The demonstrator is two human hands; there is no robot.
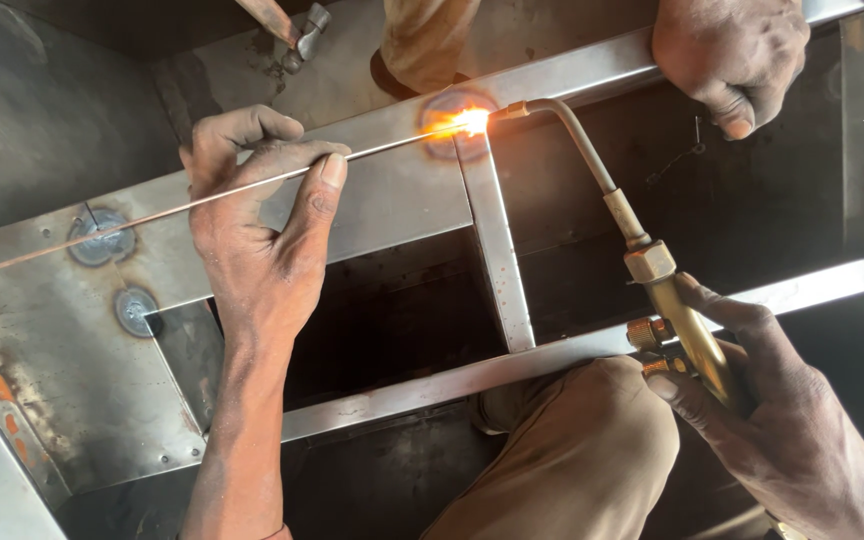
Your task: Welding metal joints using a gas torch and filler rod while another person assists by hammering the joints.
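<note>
View: head camera, the only one; no second view to share with.
Position: above the metal frame [402,190], on the person's head.
Direction: steeply downward onto the frame and both hands.
Distance: close; left hand [257,215] and right hand [782,420] fill much of the picture.
Edges: another person's hand [732,50] is cut off at the top.

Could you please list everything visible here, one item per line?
Gas torch: one, brass, held by right hand, flame at the joint.
Filler rod: one, thin, grey, in left hand, tip at the flame.
Metal frame: one, grey steel, across the middle.
Co-worker's hand: one, gripping the frame, top right.
Hammer: one, top edge, partly seen.
Knee: one, tan trousers, bottom.
Left hand: one.
Right hand: one.
</note>
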